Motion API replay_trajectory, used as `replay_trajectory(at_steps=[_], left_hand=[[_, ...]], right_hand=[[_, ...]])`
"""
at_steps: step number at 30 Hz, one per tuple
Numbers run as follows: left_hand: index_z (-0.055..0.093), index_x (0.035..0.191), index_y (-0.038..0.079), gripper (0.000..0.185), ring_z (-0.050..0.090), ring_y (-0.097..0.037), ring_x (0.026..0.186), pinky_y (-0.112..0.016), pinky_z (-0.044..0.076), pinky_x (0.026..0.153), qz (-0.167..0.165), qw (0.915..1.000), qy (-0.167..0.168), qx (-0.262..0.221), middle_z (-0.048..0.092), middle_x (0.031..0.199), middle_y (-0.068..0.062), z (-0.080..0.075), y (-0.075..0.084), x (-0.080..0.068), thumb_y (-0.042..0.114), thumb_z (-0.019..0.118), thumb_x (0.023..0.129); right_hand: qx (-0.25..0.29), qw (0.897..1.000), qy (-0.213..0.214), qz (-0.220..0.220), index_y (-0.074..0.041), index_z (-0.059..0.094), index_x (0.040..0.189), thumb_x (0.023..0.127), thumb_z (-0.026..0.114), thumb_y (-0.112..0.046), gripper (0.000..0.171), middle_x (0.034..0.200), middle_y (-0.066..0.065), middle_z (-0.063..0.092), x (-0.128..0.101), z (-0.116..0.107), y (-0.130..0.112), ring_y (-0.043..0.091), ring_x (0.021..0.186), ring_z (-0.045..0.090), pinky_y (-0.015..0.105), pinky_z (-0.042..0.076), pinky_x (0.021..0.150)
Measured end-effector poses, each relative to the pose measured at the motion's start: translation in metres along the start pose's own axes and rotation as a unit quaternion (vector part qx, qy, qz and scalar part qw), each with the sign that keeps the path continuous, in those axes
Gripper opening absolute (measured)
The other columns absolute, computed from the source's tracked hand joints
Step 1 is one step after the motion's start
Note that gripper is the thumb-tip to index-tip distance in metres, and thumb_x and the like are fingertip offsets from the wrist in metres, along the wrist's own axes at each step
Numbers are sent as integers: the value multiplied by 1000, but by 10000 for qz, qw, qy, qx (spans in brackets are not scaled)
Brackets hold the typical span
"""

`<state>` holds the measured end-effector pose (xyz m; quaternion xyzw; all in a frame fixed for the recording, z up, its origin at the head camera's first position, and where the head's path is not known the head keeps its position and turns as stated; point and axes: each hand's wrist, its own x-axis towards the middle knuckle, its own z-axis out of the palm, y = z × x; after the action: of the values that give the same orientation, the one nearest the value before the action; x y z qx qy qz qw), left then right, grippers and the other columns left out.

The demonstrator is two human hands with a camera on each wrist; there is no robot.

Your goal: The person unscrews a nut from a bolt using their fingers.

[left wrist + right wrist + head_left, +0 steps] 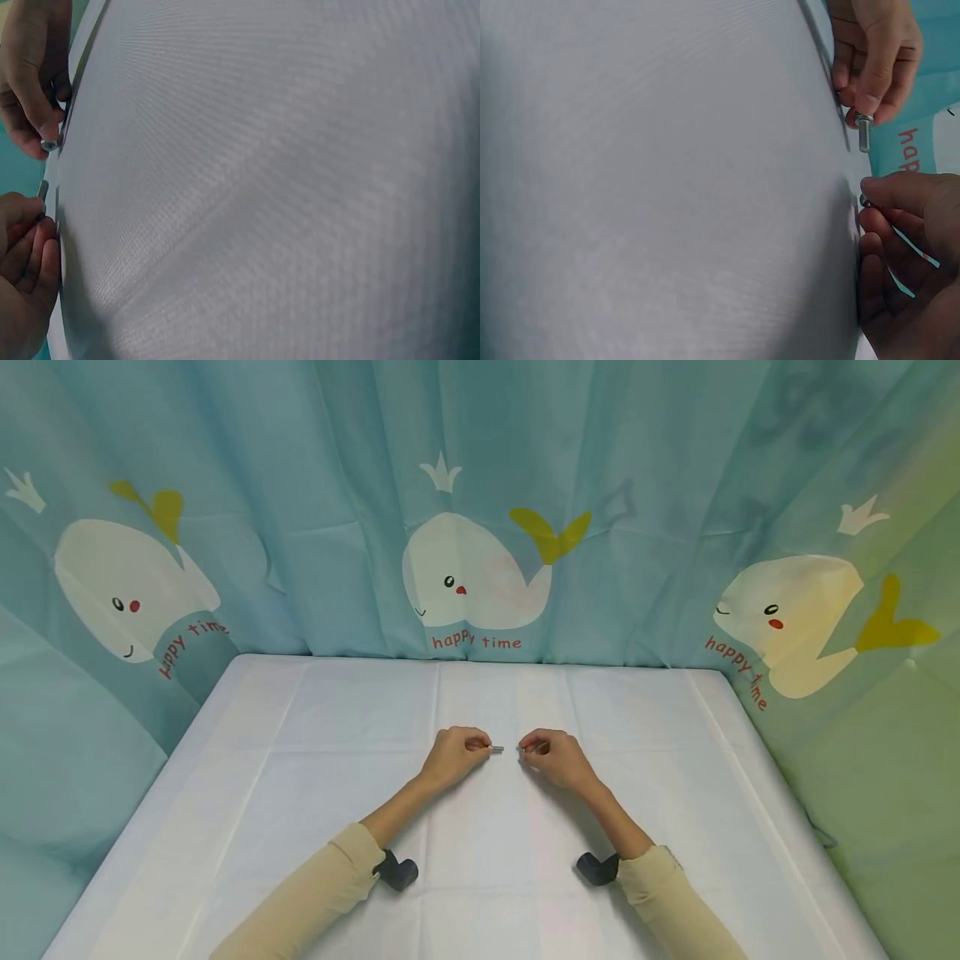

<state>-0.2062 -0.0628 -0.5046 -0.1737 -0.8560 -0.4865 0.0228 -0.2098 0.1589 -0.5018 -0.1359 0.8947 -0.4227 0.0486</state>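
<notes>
Watching through the head camera, I see both hands hovering close together just above the middle of the white cloth-covered table [300, 752], with a small gap between them. My left hand [452, 757] pinches the short silver threaded metal bolt [497, 748] by its head, and my right hand [553, 758] pinches a small silver metal nut [865, 200] at its fingertips; the two parts are near each other but not touching. In the right wrist view the bolt [865, 133] shows its threaded shank clear of the fingers. Its long axis lies roughly level with the table, running from left hand to right hand, the threaded tip pointing at the nut. I judge the main risk to be misalignment: if the nut meets the tip tilted, the threads could cross or the nut could skid off. Both grips are fingertip pinches on tiny smooth parts, so either piece could slip, drop on the table and roll towards the teal whale-print curtain [480, 527] behind it.
</notes>
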Motion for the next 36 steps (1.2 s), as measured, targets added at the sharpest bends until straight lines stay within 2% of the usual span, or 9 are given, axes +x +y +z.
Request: replay_trajectory(at_steps=[13, 22, 26, 32, 36], left_hand=[[75, 89, 0, 4, 67, -13, 72, -23, 55, 67, 191, 9991, -170, 332, 72, 81, -5, 1, 3, -1, -2, 73, 86], [75, 89, 2, 5, 60, -11, 71, -21, 51, 64, 360, 9969, -165, 674, 68, 81, -4, 4, -1, 1, -2, 74, 86], [75, 88, 1, 5, 60, -12, 71, -22, 51, 64, 407, 9969, -142, 661, 68, 81, -4, 3, -1, 1, -3, 74, 85], [73, 97, -3, 12, 61, -11, 72, -22, 53, 65, 385, 9976, -177, 547, 69, 85, -6, 2, -1, 3, -1, 75, 85], [72, 104, -5, 19, 64, -13, 76, -25, 55, 68, 410, 9974, -214, 556, 70, 90, -8, -3, 1, 5, 4, 75, 88]], right_hand=[[-617, 9978, 19, -221, -10, 75, 93, 86, 76, -7, 7, 80, -5, 64, 6, 6, -3, 11, 69, 56, 29, 48, 63], [-686, 9970, -53, -341, -10, 75, 93, 86, 77, -10, 7, 78, -4, 60, 8, 5, -4, 11, 69, 54, 30, 46, 63], [-700, 9970, -64, -325, -10, 75, 94, 86, 77, -10, 8, 79, -5, 58, 9, 5, -4, 12, 69, 52, 31, 45, 63], [-615, 9976, -140, -281, -9, 74, 96, 86, 77, -13, 11, 78, -5, 59, 10, 2, -5, 12, 68, 53, 30, 45, 63], [-459, 9981, -239, -330, -8, 73, 99, 90, 74, -15, 12, 81, -4, 63, 10, -6, -5, 11, 71, 58, 30, 49, 65]])
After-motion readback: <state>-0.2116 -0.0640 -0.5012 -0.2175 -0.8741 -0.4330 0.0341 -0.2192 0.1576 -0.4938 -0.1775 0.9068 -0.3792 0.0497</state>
